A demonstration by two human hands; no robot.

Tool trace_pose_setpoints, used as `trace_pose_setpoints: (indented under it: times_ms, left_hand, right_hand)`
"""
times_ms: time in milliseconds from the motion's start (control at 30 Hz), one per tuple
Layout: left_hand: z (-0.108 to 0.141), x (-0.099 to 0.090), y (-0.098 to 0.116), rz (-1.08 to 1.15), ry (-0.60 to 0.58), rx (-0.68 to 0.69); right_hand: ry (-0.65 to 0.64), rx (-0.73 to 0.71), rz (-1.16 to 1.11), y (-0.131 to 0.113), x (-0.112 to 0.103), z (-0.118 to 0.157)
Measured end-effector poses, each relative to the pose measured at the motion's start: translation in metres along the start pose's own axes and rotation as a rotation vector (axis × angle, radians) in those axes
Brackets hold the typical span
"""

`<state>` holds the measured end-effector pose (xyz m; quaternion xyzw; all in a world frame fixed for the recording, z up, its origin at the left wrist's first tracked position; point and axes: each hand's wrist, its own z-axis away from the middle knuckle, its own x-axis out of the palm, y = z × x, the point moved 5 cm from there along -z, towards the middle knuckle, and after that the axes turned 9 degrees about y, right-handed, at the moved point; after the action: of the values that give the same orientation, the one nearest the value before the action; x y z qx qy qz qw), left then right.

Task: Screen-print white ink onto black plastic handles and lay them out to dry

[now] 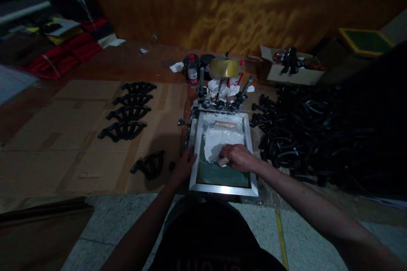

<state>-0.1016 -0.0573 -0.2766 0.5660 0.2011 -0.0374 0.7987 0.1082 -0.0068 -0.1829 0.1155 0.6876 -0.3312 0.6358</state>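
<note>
In front of me lies a silver-framed printing screen (224, 189) with a green mesh, hinged to a clamp at its far end. White ink (216, 139) covers the middle of the mesh. My right hand (238, 157) is closed around a squeegee (223, 161), its edge down on the mesh at the near side of the ink. My left hand (186, 164) grips the left rail of the frame, its fingers partly in shadow. Inside the frame's far end is a brownish strip (225, 124). What lies under the screen is hidden.
On cardboard (70, 127) at left, several black slatted pieces (125, 112) stand in a column, with another black piece (149, 165) nearer me. A dark heap of black parts (295, 127) fills the right. Behind the clamp are a bottle (192, 72) and yellow tape roll (224, 68).
</note>
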Motion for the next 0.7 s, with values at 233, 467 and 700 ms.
trace_pose_setpoints:
  times_ms: [233, 467, 700]
  left_hand:
    - [0.001, -0.001, 0.002, 0.023, 0.008, -0.002]
    - [0.007, -0.008, 0.018, 0.056, -0.021, -0.010]
    - [0.018, -0.040, 0.110, 0.113, 0.204, 0.153]
  right_hand:
    - [0.169, 0.002, 0.048, -0.008, 0.025, 0.011]
    - [0.319, 0.293, -0.031, 0.024, -0.022, -0.024]
    - [0.757, 0.739, -0.051, 0.137, -0.097, 0.020]
